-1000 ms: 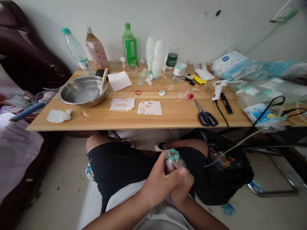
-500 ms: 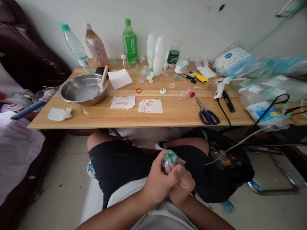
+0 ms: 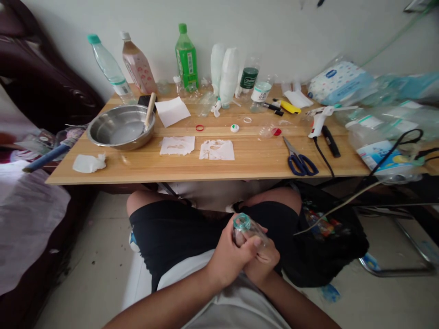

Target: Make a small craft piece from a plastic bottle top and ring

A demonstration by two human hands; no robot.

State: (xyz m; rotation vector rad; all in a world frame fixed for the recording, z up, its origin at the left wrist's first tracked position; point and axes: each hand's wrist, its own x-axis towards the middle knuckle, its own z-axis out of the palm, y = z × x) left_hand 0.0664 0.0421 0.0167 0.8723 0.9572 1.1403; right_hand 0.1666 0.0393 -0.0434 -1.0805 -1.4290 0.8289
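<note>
Over my lap, below the table edge, both my hands are wrapped round a small clear plastic bottle piece (image 3: pixel 247 229) with a teal ring at its neck. My left hand (image 3: pixel 230 257) grips it from the left, thumb across the front. My right hand (image 3: pixel 263 263) clasps it from the right and underneath, partly hidden by the left. The neck points up and away from me.
A wooden table (image 3: pixel 240 164) stands in front, with a steel bowl (image 3: pixel 120 127), two stained paper pieces (image 3: pixel 216 150), blue scissors (image 3: pixel 297 159), a glue gun (image 3: pixel 318 119), bottles along the wall, and plastic bags (image 3: pixel 384 132) at the right. A black bag (image 3: pixel 329 237) lies beside my right knee.
My hands have stayed clasped on the bottle piece, shifting slightly left and lower in view. The camera view has drifted a little; nothing on the table moved.
</note>
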